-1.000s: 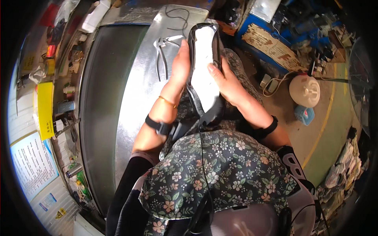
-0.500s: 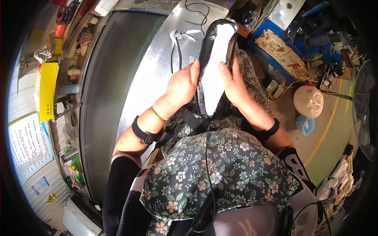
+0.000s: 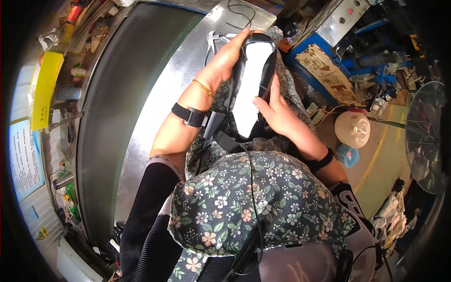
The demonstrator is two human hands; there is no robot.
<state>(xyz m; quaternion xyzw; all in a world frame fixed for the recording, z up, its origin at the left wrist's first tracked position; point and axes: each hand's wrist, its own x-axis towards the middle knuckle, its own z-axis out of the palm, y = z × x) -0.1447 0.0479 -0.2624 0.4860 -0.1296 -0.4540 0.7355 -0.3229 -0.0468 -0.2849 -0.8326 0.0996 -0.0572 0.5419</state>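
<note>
A black shoe lies over my lap, its long white underside facing up and its wide end pointing away from me. My left hand is closed around the far left edge, its fingertips partly hidden at the wide end. Against the near right side my right hand grips, the thumb resting on the white underside and the other fingers along the black edge. Beyond my left hand a pair of lasting pincers lies on the metal tabletop, partly covered by that hand.
Left of the tabletop runs a dark conveyor belt. A blue machine with a metal control box stands at the far right. On the floor to the right are a white plastic jug, a blue container and a fan.
My left hand has slid forward to the wide end of the shoe. My right hand has shifted down toward the narrow end. The head view has turned slightly.
</note>
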